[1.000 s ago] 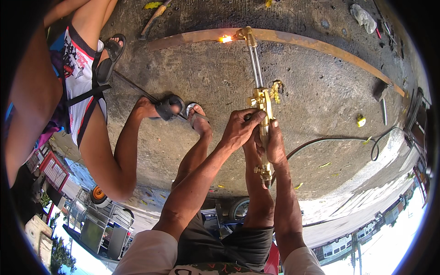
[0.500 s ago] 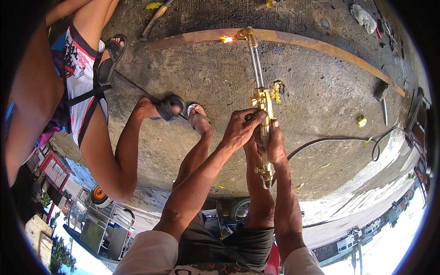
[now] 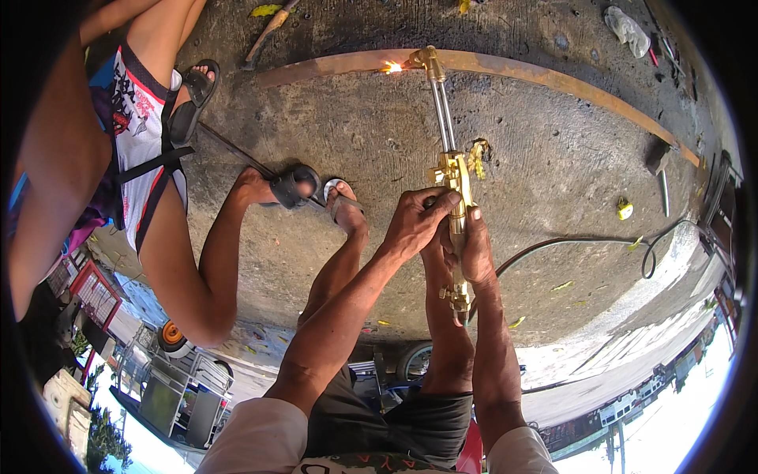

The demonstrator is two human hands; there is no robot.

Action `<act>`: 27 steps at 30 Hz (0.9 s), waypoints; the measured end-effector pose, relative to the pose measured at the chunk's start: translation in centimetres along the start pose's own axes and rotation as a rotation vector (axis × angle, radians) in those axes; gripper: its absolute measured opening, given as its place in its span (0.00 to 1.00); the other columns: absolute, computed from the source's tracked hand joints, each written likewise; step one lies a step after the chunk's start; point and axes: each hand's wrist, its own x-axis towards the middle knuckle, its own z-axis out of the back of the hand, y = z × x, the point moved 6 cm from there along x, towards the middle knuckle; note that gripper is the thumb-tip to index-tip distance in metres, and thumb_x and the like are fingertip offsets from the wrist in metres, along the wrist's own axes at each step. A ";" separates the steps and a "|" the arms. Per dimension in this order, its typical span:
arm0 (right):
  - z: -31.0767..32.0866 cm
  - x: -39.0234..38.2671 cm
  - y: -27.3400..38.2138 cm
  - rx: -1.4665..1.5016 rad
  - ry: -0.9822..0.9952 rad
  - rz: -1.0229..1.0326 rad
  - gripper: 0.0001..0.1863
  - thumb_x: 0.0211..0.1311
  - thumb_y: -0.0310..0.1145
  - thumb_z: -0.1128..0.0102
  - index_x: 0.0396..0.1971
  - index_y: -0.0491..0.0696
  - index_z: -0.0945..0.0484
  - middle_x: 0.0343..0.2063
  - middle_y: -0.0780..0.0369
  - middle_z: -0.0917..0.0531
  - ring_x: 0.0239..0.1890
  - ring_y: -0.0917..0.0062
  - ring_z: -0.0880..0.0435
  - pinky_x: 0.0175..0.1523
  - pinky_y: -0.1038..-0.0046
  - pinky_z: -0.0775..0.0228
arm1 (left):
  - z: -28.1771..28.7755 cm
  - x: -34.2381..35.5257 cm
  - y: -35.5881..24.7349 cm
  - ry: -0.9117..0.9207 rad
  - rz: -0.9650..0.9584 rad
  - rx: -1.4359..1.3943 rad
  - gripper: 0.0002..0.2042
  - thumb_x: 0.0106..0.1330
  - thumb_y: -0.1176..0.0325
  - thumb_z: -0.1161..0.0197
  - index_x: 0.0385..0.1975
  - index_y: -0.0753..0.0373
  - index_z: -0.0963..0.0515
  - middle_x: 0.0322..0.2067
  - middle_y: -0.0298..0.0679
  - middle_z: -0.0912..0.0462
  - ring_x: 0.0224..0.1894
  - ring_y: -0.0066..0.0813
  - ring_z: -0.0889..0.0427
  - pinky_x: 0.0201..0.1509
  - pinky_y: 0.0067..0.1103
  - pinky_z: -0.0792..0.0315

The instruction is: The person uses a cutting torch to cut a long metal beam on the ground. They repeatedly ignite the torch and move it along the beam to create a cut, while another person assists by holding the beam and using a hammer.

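Both my hands are closed round a brass cutting torch (image 3: 454,170), its twin silver tubes pointing away from me. My left hand (image 3: 416,223) grips the torch body near its valve from the left. My right hand (image 3: 477,251) wraps the handle from the right, thumb lying along it. The torch head is at a long rusty metal bar (image 3: 533,73) that lies across the concrete. A bright orange flame (image 3: 393,67) glows at the bar, just left of the head. Part of the handle is hidden behind my fingers.
Another person in white patterned shorts (image 3: 142,130) crouches at the left, sandalled feet close by. A hammer (image 3: 657,158) and a yellow tape measure (image 3: 624,208) lie at the right. A dark hose (image 3: 545,242) runs from the torch rightward. A wooden-handled tool (image 3: 270,31) lies beyond the bar.
The flame at the bar has become whiter and more spark-like, shifting very slightly right. My hands and the torch hold nearly the same position.
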 end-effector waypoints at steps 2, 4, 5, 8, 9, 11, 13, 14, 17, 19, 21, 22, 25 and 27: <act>0.1 0.0 -0.1 0.000 -0.001 0.005 0.41 0.68 0.74 0.70 0.26 0.47 0.27 0.13 0.66 0.30 0.11 0.82 0.33 0.15 0.78 0.42 | 0.0 0.0 0.0 0.000 -0.005 0.000 0.14 0.73 0.59 0.36 0.40 0.66 0.15 0.21 0.22 0.29 0.24 0.10 0.39 0.24 0.16 0.46; 0.1 0.0 0.0 -0.006 -0.001 0.002 0.42 0.68 0.74 0.70 0.26 0.47 0.27 0.13 0.66 0.30 0.11 0.81 0.33 0.15 0.78 0.41 | -0.1 -0.1 -0.2 -0.005 -0.002 0.002 0.14 0.73 0.59 0.36 0.40 0.66 0.15 0.21 0.22 0.29 0.24 0.10 0.39 0.24 0.16 0.46; 0.1 0.0 0.0 -0.005 0.000 0.001 0.42 0.68 0.74 0.70 0.26 0.47 0.27 0.13 0.66 0.30 0.11 0.81 0.33 0.15 0.78 0.41 | -0.1 -0.1 -0.3 -0.007 0.000 0.003 0.14 0.73 0.59 0.36 0.40 0.66 0.15 0.21 0.22 0.29 0.24 0.10 0.39 0.24 0.16 0.46; 0.1 0.0 0.0 0.000 0.001 -0.002 0.42 0.68 0.74 0.69 0.25 0.47 0.28 0.13 0.65 0.30 0.11 0.81 0.33 0.15 0.77 0.41 | 0.0 0.0 0.0 -0.012 -0.010 0.004 0.14 0.73 0.59 0.36 0.40 0.66 0.15 0.21 0.22 0.28 0.24 0.10 0.39 0.24 0.16 0.46; 0.0 0.0 0.0 0.002 -0.002 -0.004 0.42 0.68 0.74 0.69 0.25 0.47 0.28 0.13 0.66 0.30 0.11 0.81 0.33 0.15 0.77 0.41 | -0.1 0.0 0.0 -0.011 -0.004 -0.008 0.14 0.73 0.59 0.36 0.40 0.66 0.15 0.21 0.22 0.28 0.24 0.10 0.39 0.24 0.16 0.46; -0.1 -0.1 0.1 0.010 -0.003 -0.014 0.42 0.68 0.75 0.69 0.24 0.47 0.28 0.13 0.66 0.30 0.11 0.81 0.33 0.15 0.78 0.41 | -0.1 -0.1 0.1 -0.010 0.006 -0.034 0.14 0.73 0.59 0.36 0.40 0.67 0.15 0.21 0.22 0.28 0.24 0.10 0.39 0.24 0.16 0.45; 0.0 -0.1 0.1 0.013 -0.004 -0.019 0.41 0.68 0.75 0.69 0.24 0.48 0.29 0.13 0.66 0.31 0.10 0.81 0.33 0.14 0.78 0.41 | -0.1 -0.1 -0.1 0.003 0.009 -0.032 0.14 0.73 0.59 0.36 0.41 0.67 0.15 0.21 0.23 0.27 0.24 0.10 0.39 0.24 0.16 0.45; 0.1 -0.1 0.1 0.012 -0.004 -0.018 0.41 0.68 0.75 0.69 0.23 0.48 0.29 0.13 0.66 0.31 0.10 0.81 0.33 0.14 0.78 0.41 | -0.2 -0.1 -0.1 0.009 0.010 -0.031 0.14 0.73 0.60 0.36 0.41 0.67 0.15 0.21 0.23 0.27 0.24 0.10 0.39 0.24 0.16 0.45; 0.1 0.0 0.2 0.001 0.002 0.000 0.42 0.68 0.75 0.69 0.23 0.48 0.29 0.13 0.66 0.31 0.10 0.81 0.33 0.14 0.78 0.41 | -0.1 0.0 -0.1 -0.002 -0.001 -0.009 0.14 0.73 0.60 0.36 0.41 0.67 0.15 0.21 0.23 0.27 0.24 0.10 0.39 0.24 0.16 0.45; 0.1 0.0 0.0 0.007 0.006 0.002 0.42 0.67 0.75 0.69 0.23 0.48 0.29 0.13 0.66 0.31 0.10 0.81 0.33 0.15 0.78 0.40 | -0.1 0.0 0.1 -0.007 -0.005 -0.039 0.14 0.73 0.60 0.36 0.41 0.67 0.15 0.21 0.23 0.27 0.24 0.10 0.39 0.24 0.16 0.45; 0.0 0.0 0.2 0.003 0.006 0.002 0.42 0.67 0.76 0.69 0.23 0.48 0.29 0.13 0.66 0.31 0.10 0.81 0.33 0.15 0.78 0.40 | 0.0 0.0 0.3 -0.007 -0.001 -0.040 0.14 0.73 0.60 0.36 0.41 0.67 0.15 0.21 0.23 0.28 0.24 0.10 0.39 0.24 0.16 0.46; 0.0 0.0 0.2 0.023 0.010 0.011 0.39 0.69 0.73 0.68 0.25 0.48 0.31 0.12 0.65 0.31 0.10 0.80 0.33 0.14 0.78 0.41 | 0.1 0.0 0.3 -0.006 0.004 -0.026 0.14 0.73 0.60 0.36 0.41 0.67 0.15 0.21 0.23 0.28 0.24 0.10 0.39 0.24 0.16 0.46; 0.0 0.1 -0.1 0.087 0.024 0.038 0.31 0.73 0.66 0.64 0.31 0.50 0.37 0.12 0.63 0.33 0.08 0.79 0.35 0.12 0.78 0.43 | 0.1 0.0 0.3 -0.002 0.010 -0.020 0.14 0.73 0.60 0.36 0.40 0.67 0.15 0.21 0.22 0.28 0.24 0.10 0.39 0.24 0.16 0.46; 0.0 0.0 -0.1 0.034 0.004 0.007 0.36 0.70 0.71 0.66 0.27 0.49 0.33 0.12 0.65 0.32 0.10 0.80 0.34 0.14 0.77 0.41 | 0.1 -0.1 0.0 -0.003 0.003 -0.012 0.14 0.73 0.60 0.36 0.40 0.67 0.15 0.21 0.22 0.28 0.24 0.10 0.40 0.24 0.16 0.46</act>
